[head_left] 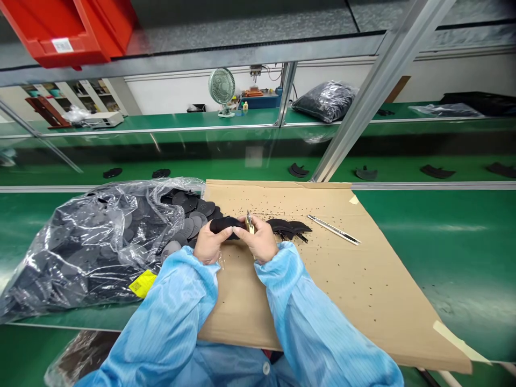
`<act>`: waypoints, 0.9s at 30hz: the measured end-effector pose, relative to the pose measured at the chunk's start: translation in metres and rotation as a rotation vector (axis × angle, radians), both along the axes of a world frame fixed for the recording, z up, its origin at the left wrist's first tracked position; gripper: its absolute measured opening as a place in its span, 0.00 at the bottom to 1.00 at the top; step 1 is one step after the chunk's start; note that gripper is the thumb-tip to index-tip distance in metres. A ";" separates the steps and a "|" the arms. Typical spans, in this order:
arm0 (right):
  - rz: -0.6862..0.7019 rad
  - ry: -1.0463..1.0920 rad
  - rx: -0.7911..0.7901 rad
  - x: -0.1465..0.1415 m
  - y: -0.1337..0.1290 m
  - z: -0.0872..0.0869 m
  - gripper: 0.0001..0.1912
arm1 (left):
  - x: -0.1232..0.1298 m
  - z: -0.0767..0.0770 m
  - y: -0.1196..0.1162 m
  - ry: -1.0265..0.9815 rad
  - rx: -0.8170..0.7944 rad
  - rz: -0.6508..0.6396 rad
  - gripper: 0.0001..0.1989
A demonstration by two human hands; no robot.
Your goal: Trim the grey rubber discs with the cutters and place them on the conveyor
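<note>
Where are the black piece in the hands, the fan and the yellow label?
Black piece [226, 222]: head view, on its dark upper surface, beside the left thumb.
Fan [221, 86]: head view, on its round front grille.
Yellow label [142, 283]: head view, near its middle, on the plastic bag [52, 252].

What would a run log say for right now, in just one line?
left hand: holds black part | right hand: holds small metal tool | cutter: lies on cardboard
</note>
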State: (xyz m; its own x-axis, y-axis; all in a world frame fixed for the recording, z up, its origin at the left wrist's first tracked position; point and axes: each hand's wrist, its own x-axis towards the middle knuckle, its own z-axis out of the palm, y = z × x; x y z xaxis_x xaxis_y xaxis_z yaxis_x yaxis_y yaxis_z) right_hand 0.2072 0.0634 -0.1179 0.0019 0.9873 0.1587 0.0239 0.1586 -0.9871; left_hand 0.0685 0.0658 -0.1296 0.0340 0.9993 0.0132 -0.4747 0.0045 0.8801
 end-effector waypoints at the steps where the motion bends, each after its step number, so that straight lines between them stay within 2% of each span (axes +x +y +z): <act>1: -0.011 0.021 -0.004 -0.001 0.000 0.000 0.18 | 0.000 0.000 0.000 0.000 0.006 -0.009 0.16; 9: -0.065 0.122 0.022 -0.005 -0.004 0.002 0.18 | -0.002 -0.003 0.000 -0.009 0.027 -0.056 0.14; 15: -0.120 0.021 0.063 -0.004 -0.002 0.000 0.16 | 0.000 0.000 -0.001 -0.072 0.009 -0.124 0.14; 18: -0.050 -0.009 0.121 -0.005 -0.003 0.000 0.16 | -0.002 0.000 0.001 -0.178 -0.129 -0.138 0.14; 21: 0.046 -0.042 0.200 -0.007 -0.008 0.000 0.14 | -0.007 0.001 0.006 -0.271 -0.341 -0.143 0.07; 23: 0.048 -0.120 0.283 -0.010 -0.012 0.000 0.10 | -0.008 0.001 0.008 -0.299 -0.427 -0.164 0.04; 27: -0.009 -0.249 0.444 -0.013 -0.016 0.001 0.06 | -0.007 0.006 0.007 -0.361 -0.481 -0.203 0.06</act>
